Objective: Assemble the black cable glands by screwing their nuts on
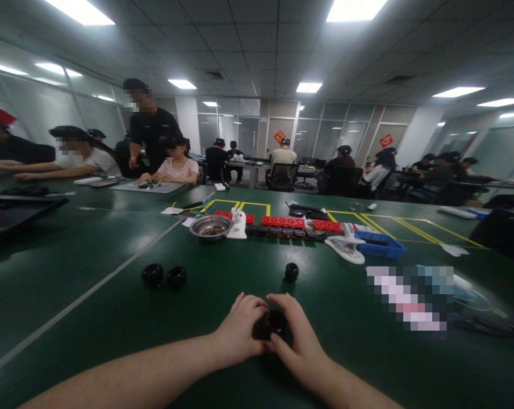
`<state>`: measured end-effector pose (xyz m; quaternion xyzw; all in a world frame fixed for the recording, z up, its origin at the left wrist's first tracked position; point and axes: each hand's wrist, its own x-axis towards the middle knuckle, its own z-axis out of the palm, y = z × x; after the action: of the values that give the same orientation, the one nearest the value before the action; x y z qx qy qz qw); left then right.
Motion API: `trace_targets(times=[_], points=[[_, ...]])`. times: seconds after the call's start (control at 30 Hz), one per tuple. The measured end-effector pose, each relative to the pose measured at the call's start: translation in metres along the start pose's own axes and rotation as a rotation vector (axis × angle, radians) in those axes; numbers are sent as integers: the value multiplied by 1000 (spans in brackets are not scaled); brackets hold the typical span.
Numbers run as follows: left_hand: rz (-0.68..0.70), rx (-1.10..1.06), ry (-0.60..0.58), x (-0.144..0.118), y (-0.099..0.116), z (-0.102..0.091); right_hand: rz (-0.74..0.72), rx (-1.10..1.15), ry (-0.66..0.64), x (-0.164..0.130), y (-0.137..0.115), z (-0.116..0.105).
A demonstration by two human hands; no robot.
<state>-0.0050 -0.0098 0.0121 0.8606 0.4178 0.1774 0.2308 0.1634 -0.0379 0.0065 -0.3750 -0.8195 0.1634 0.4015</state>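
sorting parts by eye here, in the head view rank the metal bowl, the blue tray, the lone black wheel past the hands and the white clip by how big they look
1. blue tray and metal bowl: look about alike, not ranked
2. white clip
3. lone black wheel: smallest, though nearer the camera

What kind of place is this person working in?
Probably a shared assembly or training workroom in an office building: long green tables, seated people at other tables, a metal bowl of small parts, and both hands gripping a black wheel.
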Motion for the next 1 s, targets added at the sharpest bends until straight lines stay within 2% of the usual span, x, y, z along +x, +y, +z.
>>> trace_targets(times=[0.3, 0.43, 0.67, 1.0], points=[[5, 2, 1, 1, -2, 3, 86, -5, 110, 2, 0, 3], [-3, -11, -5, 0, 1, -1, 114, -4, 90, 3, 0, 4], [4, 7, 10, 0, 2, 0, 26, 61, 42, 1, -4, -1], [13, 3, 23, -1, 0, 1, 115, -4, 100, 3, 0, 3]])
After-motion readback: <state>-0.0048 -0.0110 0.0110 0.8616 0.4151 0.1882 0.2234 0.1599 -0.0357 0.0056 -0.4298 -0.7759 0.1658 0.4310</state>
